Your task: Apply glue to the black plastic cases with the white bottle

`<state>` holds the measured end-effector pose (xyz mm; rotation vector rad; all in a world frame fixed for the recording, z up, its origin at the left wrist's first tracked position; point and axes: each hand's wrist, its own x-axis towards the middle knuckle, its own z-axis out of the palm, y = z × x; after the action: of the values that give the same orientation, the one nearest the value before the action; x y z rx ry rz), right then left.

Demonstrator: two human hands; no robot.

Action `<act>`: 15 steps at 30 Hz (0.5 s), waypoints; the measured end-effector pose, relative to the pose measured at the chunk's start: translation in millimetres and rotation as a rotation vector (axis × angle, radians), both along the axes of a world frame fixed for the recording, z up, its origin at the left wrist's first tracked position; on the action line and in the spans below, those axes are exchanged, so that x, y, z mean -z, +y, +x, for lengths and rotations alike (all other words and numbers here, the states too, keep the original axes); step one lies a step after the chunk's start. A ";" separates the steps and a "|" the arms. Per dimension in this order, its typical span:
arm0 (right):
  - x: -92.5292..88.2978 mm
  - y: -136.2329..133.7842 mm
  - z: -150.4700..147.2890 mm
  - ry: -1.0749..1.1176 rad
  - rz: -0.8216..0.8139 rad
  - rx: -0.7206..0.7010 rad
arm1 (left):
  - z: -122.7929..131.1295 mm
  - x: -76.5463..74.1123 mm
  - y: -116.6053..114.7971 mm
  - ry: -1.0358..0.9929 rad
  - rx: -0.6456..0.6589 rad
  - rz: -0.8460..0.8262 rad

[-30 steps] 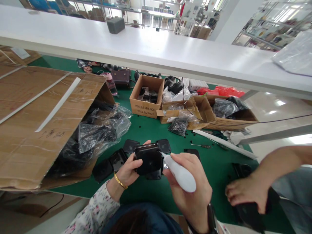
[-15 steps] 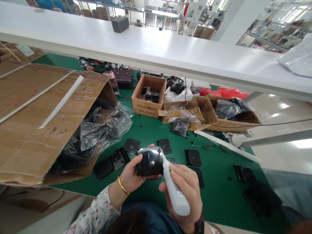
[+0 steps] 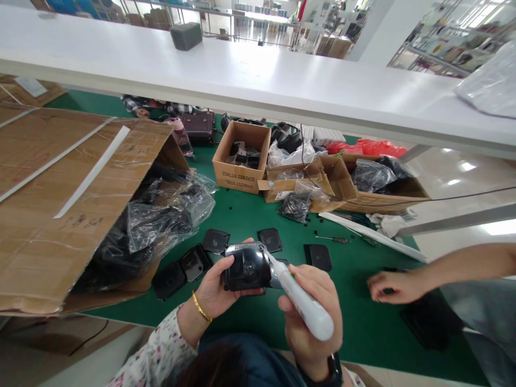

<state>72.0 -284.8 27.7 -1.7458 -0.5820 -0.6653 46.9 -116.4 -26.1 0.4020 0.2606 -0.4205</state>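
My left hand grips a glossy black plastic cover by its left side, thumb on top and fingers beneath. In my right hand is a white glue bottle, tilted so that its thin nozzle points at the cover's upper right corner. Whether the tip touches the corner I cannot tell. Near my hands on the green table lie more black covers: one behind to the left, one just behind, and another to the right.
A large cardboard box with bagged black parts takes up the left. Farther back stand a smaller carton and an open box. A screwdriver lies at the right. Another person's hand reaches over the table's right side.
The glue bottle has swung to a flatter angle, its base moving right with my right hand. Another person's arm has come in from the right. My left hand still holds the cover.
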 end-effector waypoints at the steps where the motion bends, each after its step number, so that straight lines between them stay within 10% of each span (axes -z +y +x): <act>1: 0.7 0.1 2.6 0.021 0.027 0.018 | 1.1 2.0 0.3 0.014 -0.002 0.031; 7: 5.2 -26.7 21.4 0.422 0.652 0.163 | 55.6 36.3 41.3 0.123 0.019 0.905; 11: 19.4 -65.2 17.8 0.703 0.869 0.141 | 118.4 74.8 71.8 0.088 0.241 1.140; 15: 35.6 -91.3 0.5 0.888 1.006 0.181 | 150.9 109.5 48.0 -0.050 0.581 1.268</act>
<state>72.5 -376.1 -7.9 -0.9527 0.4838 -0.1629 197.7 -68.4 -135.6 1.7556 0.3393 -0.7852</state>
